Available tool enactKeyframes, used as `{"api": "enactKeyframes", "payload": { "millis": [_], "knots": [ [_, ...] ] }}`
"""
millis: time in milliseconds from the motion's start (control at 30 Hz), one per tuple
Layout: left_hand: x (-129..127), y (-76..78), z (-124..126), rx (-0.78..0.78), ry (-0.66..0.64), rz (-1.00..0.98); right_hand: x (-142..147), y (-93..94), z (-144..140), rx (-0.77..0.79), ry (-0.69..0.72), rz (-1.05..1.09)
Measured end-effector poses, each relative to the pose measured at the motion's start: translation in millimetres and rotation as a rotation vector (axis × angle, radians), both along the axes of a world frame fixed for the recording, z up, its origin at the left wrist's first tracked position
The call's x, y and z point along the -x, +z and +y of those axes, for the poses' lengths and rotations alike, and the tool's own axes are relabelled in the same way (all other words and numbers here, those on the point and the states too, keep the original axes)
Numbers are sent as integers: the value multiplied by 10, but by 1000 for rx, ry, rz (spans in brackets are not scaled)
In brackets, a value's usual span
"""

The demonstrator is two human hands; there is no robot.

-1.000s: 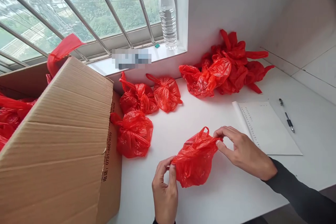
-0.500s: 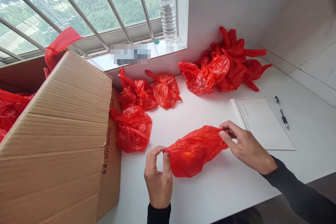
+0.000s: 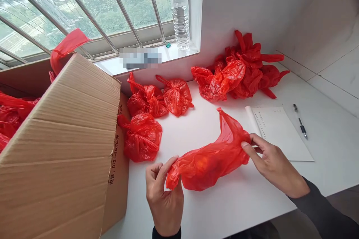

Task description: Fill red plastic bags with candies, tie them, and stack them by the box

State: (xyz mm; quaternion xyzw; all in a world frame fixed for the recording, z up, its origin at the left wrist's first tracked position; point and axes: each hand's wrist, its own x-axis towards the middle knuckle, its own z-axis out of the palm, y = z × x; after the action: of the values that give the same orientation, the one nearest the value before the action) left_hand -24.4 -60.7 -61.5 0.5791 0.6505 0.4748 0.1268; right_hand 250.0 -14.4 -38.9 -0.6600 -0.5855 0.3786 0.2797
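Between my two hands a red plastic bag (image 3: 207, 164) is stretched over the white table, with something orange showing faintly through its film. My left hand (image 3: 165, 194) pinches the bunched left end of the bag. At the other end, my right hand (image 3: 269, 160) grips the plastic between thumb and fingers, and a loose handle stands up beside it. Left of the held bag lies a knotted red bag (image 3: 143, 138). Two more tied bags sit behind that one, a left one (image 3: 148, 99) and a right one (image 3: 178, 96).
A cardboard box (image 3: 67, 138) with red bags inside stands at the left. Several red bags (image 3: 238, 69) are heaped against the wall. A notepad (image 3: 280, 130) and a pen (image 3: 300, 122) lie at right. A water bottle (image 3: 181, 15) stands on the sill by the barred window.
Both hands have moved slightly apart, the left one turning outward and the right one shifting right. The bag is stretched longer, and a handle now sticks up near my right hand.
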Motion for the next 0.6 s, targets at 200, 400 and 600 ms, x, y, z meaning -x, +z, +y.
{"api": "enactKeyframes", "payload": {
  "millis": [200,400,600],
  "knots": [
    [-106,292,-85,130,-174,-364,291,294,-127,-559,261,103],
    [-112,306,-139,235,-211,-646,528,212,126,-285,715,-192],
    [-107,281,-145,323,-147,-850,403,74,20,-111,821,-326]
  ]
}}
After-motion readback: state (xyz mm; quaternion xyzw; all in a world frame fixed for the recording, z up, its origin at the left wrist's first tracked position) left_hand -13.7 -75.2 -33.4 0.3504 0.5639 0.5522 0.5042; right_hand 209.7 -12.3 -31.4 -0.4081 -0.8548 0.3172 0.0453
